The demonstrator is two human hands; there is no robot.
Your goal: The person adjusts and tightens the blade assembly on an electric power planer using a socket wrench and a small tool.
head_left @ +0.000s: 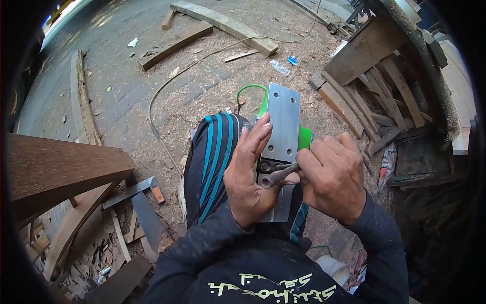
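Note:
An electric planer (283, 121) lies sole-up across my lap, with a flat metal sole plate and green housing at its sides. My left hand (248, 177) rests against the planer's left side, fingers stretched upward and the thumb reaching across under the wrench. Closed in a fist, my right hand (331, 175) grips a dark metal socket wrench (276, 176) whose hollow end points left. The wrench lies over the cutter slot, where a round bolt head (265, 165) shows. Whether the wrench's other end sits on a bolt is hidden.
Shavings cover the ground. Timber beams (223, 25) lie ahead, and a cable (157, 96) runs across the ground. At left are a large curved wooden piece (66, 167), and a metal square (130, 192) with an orange part. Stacked wood pieces (349, 101) stand at right.

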